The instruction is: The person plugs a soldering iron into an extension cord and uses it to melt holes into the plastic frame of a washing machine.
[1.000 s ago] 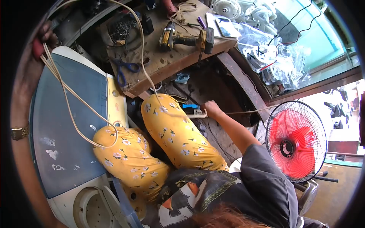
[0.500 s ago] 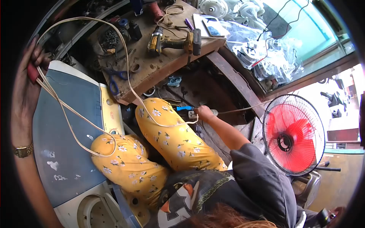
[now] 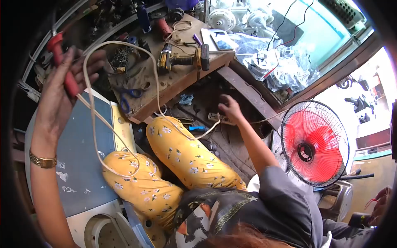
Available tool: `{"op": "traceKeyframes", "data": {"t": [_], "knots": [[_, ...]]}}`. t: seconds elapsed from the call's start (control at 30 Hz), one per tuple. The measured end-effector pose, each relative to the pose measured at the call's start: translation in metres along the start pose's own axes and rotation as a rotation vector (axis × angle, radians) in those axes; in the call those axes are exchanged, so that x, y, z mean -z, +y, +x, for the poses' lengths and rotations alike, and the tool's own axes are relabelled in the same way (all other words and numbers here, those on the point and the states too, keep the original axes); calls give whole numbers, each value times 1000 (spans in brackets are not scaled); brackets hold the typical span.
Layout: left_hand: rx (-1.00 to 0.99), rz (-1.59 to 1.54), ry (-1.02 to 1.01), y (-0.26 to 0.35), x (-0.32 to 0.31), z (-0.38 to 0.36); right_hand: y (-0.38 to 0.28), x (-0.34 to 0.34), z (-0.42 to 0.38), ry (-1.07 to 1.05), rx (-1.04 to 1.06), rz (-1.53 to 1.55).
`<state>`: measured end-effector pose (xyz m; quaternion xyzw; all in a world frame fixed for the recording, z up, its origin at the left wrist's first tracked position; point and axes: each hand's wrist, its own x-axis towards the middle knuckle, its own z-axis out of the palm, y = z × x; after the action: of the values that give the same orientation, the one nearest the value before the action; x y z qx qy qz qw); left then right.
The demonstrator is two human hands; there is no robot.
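My left hand [image 3: 56, 99], raised at the left, holds a soldering iron [image 3: 70, 80] by its red handle, metal tip upward. Its cream cord [image 3: 155, 82] loops past the bench, across my knees and down to a white extension socket [image 3: 214, 117] on the floor. Just above and right of that socket is my right hand [image 3: 230, 108], empty, with its fingers apart. A blue object [image 3: 197, 128] lies near the socket, beside my yellow-trousered knee.
A wooden bench [image 3: 140, 93] carries a yellow-black drill [image 3: 184, 58] and blue scissors [image 3: 130, 96]. A washing machine [image 3: 78, 140] stands at the left, a red fan [image 3: 316, 144] at the right. Another person's hand [image 3: 379, 206] with thin red wire shows at the right edge.
My right hand has come off the socket and lifted away, its fingers loosening. My left hand has moved right with the soldering iron, whose flange and tip now show.
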<state>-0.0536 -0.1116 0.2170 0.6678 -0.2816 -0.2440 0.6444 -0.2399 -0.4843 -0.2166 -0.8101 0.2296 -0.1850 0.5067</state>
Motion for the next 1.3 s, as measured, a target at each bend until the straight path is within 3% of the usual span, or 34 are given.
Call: {"op": "traceKeyframes", "data": {"t": [0.03, 0.07, 0.13, 0.17, 0.2, 0.3, 0.47, 0.63, 0.77, 0.93, 1.07, 1.13, 1.2, 1.23, 1.3], "knots": [[-23, 7, -16, 0, -12, -3, -23, 26, 5, -22, -30, 241], [-22, 16, -63, -2, -18, -1, -96, 55, -18, 1, -218, 833], [-18, 42, -161, -6, -27, 7, -128, 132, -54, -69, 202, 1428], [-18, 61, -181, -8, -27, 12, -144, 171, -71, -204, 400, 1712], [-14, 47, -156, -10, -26, 15, -159, 204, -91, -240, 559, 1773], [-20, 2, -110, -19, -19, 25, -195, 265, -146, -5, 804, 1551], [-48, -23, -2, -22, 18, 24, -230, 283, -215, 326, 932, 1153], [-50, -29, 185, -13, 44, 13, -253, 264, -219, 387, 973, 1032], [-92, -70, 322, -4, 40, -3, -274, 227, -183, 305, 1005, 1054], [-115, -92, 317, 0, 41, -18, -289, 165, -61, 107, 982, 1103], [-89, -180, 277, -5, 45, -28, -239, 90, 124, 141, 557, 558], [-57, -223, 264, -9, 48, -29, -260, 34, 179, 20, 174, 763], [10, -204, 319, -9, 41, -24, -203, -14, 290, 61, 211, 205], [-2, -174, 235, -16, 57, -20, -213, -20, 301, 104, 194, 92], [-1, -75, 339, -15, 52, -14, -215, -38, 334, 202, 185, -114]]}}
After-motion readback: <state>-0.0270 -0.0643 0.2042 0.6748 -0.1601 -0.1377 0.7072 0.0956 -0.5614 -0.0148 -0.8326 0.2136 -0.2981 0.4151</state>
